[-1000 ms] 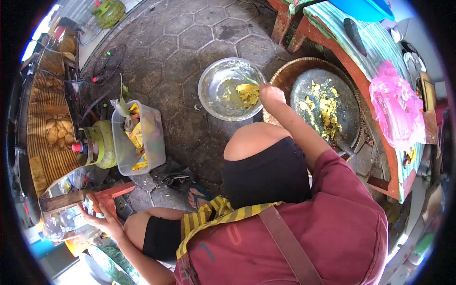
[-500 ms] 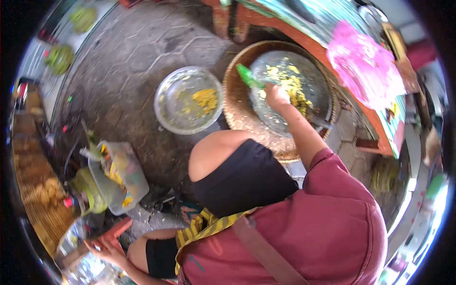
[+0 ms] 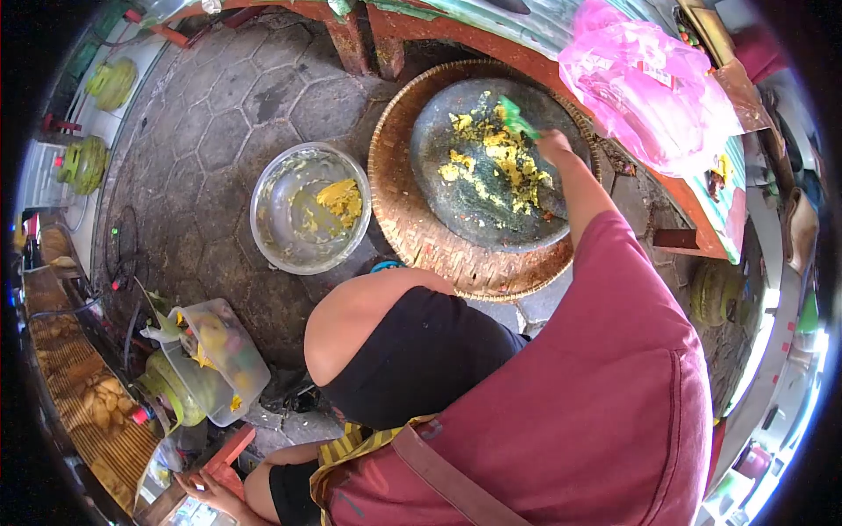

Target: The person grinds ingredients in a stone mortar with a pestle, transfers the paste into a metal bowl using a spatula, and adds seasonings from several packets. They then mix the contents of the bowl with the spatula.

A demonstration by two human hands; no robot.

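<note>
My right hand (image 3: pixel 553 145) is closed on a green scraper (image 3: pixel 519 117), blurred by motion, over a wide round stone mortar (image 3: pixel 430 140). Crumbled yellow mash (image 3: pixel 504 153) lies scattered across the stone. Beneath the mortar is a round woven bamboo tray (image 3: pixel 399 219). To its left stands a metal basin (image 3: pixel 266 241) with a lump of yellow mash (image 3: pixel 340 202) inside. At the lower left, my left hand (image 3: pixel 206 493) rests beside a red wooden frame (image 3: pixel 230 456), its fingers stretched out and holding nothing I can see.
A red-edged bench (image 3: pixel 526 54) carries a pink plastic bag (image 3: pixel 645 88) at upper right. A clear plastic tub (image 3: pixel 241 351) with yellow scraps stands beside a green gas cylinder (image 3: pixel 167 386). My bent knee (image 3: pixel 351 324) is close below the basin. Hexagonal paving (image 3: pixel 219 140) covers the ground.
My right hand has swung the scraper across the mortar, from its left part to its upper right. Mash lies spread differently on the stone. The whole view has shifted; my left hand stays low.
</note>
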